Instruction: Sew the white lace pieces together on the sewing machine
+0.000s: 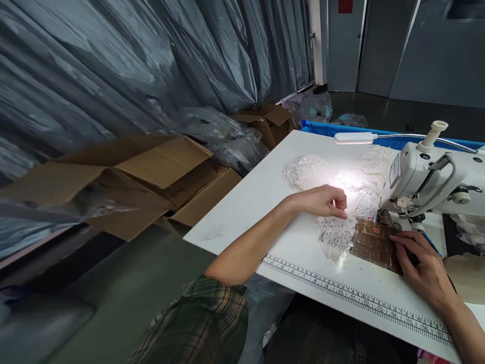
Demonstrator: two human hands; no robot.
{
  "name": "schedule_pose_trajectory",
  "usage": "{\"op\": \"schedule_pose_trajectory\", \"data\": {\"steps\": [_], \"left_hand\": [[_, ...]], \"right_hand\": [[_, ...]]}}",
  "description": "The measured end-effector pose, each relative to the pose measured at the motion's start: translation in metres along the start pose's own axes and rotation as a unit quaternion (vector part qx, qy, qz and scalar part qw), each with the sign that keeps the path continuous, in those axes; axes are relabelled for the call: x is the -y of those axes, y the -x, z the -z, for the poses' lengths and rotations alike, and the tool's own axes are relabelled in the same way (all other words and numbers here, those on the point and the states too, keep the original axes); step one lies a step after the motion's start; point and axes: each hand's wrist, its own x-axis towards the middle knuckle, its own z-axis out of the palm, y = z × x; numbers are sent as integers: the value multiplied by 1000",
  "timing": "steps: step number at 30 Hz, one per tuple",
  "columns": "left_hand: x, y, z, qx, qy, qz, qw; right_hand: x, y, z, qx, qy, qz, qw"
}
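Observation:
White lace fabric (337, 235) lies spread in a loose heap to the left of the needle area of a white sewing machine (407, 174). My left hand (328, 201) is closed in a pinch at the near part of the lace, thumb and fingertips together on its edge. A shiny brown sheet (373, 245), apparently taped, lies flat on the table in front of the needle, partly beside the lace. On its right end rests my right hand (422, 265), fingers stretched out and lying on the surface. A thin blue object (432, 244) shows just behind that hand.
A lit lamp (355, 138) on a bendy arm shines on the lace. The white table (238, 217) carries a printed ruler (359, 298) along its front edge. Open cardboard boxes (162, 162) and clear plastic bags (227, 131) stand to the left, below a silver curtain (151, 55).

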Motion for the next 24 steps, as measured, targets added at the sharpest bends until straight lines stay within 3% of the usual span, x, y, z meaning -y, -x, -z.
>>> {"op": "schedule_pose_trajectory", "data": {"steps": [6,9,13,16,19,22,24], "left_hand": [[-46,7,-33,89,207,-62,972],[-62,12,-45,78,258,-70,960],[-62,19,-42,35,268,-32,962],[-47,22,-33,-2,184,5,983],[-31,17,-27,-16,2,22,1000],[-17,-6,-28,-60,-172,11,983],[-10,-32,-32,-74,-217,0,973]], "right_hand": [[38,-7,12,68,-75,15,995],[56,-11,13,120,-171,2,978],[65,-15,7,225,-284,-93,927],[54,-20,0,242,-281,-141,918],[37,-26,-5,212,-205,-157,942],[23,-31,-8,152,-106,-143,972],[18,-31,-9,125,-73,-135,980]]}}
